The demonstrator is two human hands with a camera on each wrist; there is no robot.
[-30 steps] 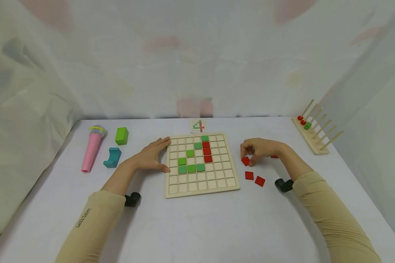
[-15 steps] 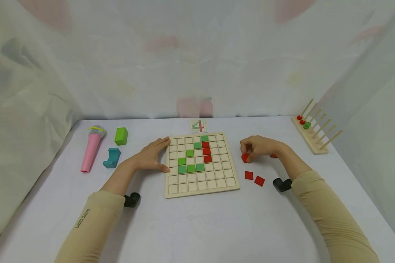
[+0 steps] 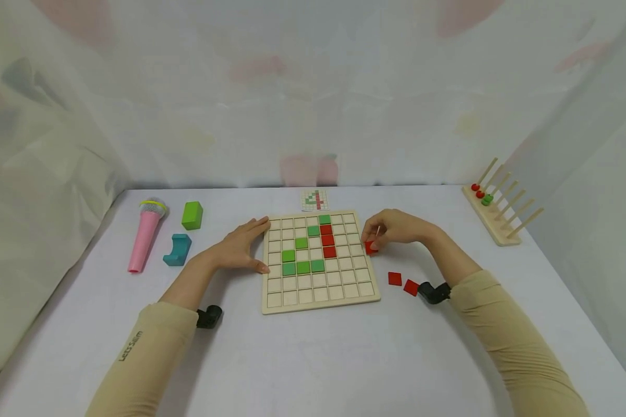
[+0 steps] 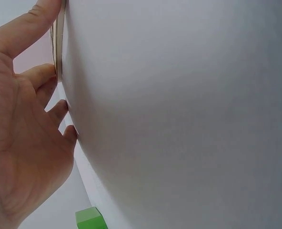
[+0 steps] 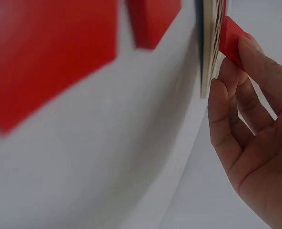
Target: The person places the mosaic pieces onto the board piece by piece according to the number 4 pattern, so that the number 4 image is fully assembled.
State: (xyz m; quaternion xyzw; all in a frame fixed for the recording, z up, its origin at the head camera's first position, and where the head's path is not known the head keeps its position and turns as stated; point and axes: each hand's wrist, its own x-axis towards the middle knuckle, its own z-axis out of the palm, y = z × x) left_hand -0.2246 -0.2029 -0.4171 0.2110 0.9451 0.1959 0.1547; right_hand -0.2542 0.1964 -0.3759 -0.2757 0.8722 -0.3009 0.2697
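Observation:
A wooden grid board (image 3: 320, 292) lies mid-table with green tiles (image 3: 303, 267) and a column of red tiles (image 3: 327, 240) in its cells. My left hand (image 3: 238, 247) rests at the board's left edge, thumb and fingertips touching it, fingers spread; the left wrist view shows the same hand (image 4: 29, 124) against the edge. At the right edge, my right hand (image 3: 396, 227) pinches a red square tile (image 3: 370, 248) between thumb and fingers. In the right wrist view this tile (image 5: 233, 42) overlaps the board's rim (image 5: 207, 52).
Two loose red tiles (image 3: 395, 278) lie right of the board, beneath the right wrist. A small pattern card (image 3: 315, 200) sits behind the board. To the left are a pink toy microphone (image 3: 147, 234), a green block (image 3: 192, 215) and a teal block (image 3: 178, 250). A peg rack (image 3: 495, 217) stands back right.
My right hand has picked up a red tile from the table and carried it left to the board's right edge. My left hand has stayed in place.

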